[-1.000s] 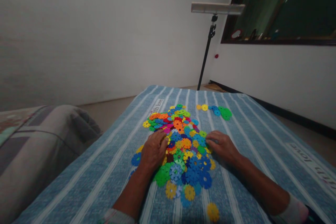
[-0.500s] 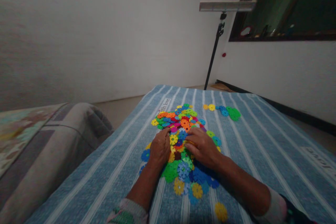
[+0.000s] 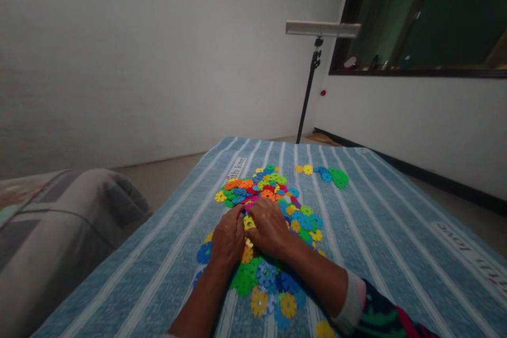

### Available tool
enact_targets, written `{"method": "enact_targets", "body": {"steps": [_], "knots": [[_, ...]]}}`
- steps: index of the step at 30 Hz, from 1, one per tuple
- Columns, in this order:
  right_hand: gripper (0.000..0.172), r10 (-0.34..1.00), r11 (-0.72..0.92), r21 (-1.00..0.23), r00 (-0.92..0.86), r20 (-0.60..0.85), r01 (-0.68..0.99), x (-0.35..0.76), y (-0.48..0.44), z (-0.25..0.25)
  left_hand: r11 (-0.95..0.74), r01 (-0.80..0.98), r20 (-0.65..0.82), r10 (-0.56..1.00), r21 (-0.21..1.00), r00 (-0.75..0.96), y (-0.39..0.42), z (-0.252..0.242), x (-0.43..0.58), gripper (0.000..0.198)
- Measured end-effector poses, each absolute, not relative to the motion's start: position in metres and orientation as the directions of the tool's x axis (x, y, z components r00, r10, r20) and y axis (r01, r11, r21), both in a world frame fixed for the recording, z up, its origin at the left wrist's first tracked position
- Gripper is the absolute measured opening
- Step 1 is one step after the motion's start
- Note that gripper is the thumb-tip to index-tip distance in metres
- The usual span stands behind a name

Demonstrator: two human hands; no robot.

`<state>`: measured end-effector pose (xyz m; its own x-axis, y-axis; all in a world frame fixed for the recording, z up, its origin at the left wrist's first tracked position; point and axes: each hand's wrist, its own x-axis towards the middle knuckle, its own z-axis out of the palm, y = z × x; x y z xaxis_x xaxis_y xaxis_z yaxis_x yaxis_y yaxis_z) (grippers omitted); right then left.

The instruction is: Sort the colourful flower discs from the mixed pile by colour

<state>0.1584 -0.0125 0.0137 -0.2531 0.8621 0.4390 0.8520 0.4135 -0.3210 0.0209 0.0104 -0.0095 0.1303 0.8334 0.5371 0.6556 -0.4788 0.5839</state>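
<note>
A pile of colourful notched plastic discs [image 3: 266,273] lies on a blue, white-striped cloth. My left hand [image 3: 228,233] is over the left side of the pile, its fingers curled inward. My right hand [image 3: 269,226] has come up against it from the right, fingers bent and pressed together. Their fingertips nearly meet at the middle of the pile. A yellow notched disc [image 3: 249,222] shows in the narrow gap between them. What the fingers pinch is hidden behind the hands.
A short row of discs, with a green disc [image 3: 338,178] at its end, lies apart on the striped cloth [image 3: 380,253]. A grey covered seat [image 3: 79,232] stands at left. Beyond the table's far edge are a lamp stand [image 3: 307,92] and a wall.
My right hand has moved left across the pile to my left hand, covering discs that showed between them. The view has shifted slightly, moving the table left and down.
</note>
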Motion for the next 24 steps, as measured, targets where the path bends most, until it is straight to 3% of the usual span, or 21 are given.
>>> {"method": "enact_targets", "body": {"steps": [4,8,10,12,15,24], "knots": [[0.010,0.879,0.420,-0.536,-0.181,0.441,0.732,0.161,-0.011,0.016,-0.465,0.662,0.514,0.846,0.587,0.138,0.010,-0.008,0.021,0.037],[0.007,0.912,0.411,-0.785,-0.191,0.364,0.463,0.181,-0.008,0.027,-0.451,0.682,0.510,0.850,0.576,0.132,0.010,-0.006,0.021,0.037],[0.002,0.934,0.358,-0.849,-0.151,0.324,0.388,0.207,0.001,0.032,-0.446,0.694,0.510,0.850,0.565,0.131,0.010,-0.005,0.021,0.037],[0.006,0.946,0.299,-0.852,-0.016,0.324,0.431,0.243,0.017,0.038,-0.452,0.703,0.517,0.845,0.550,0.139,0.009,-0.006,0.021,0.037],[0.004,0.895,0.132,-0.748,0.246,0.372,0.651,0.304,0.050,0.044,-0.468,0.711,0.538,0.830,0.526,0.148,0.010,-0.008,0.021,0.036],[0.007,0.843,-0.128,-0.665,0.434,0.318,0.736,0.386,0.120,0.025,-0.482,0.726,0.561,0.812,0.490,0.160,0.008,-0.011,0.020,0.036]]}}
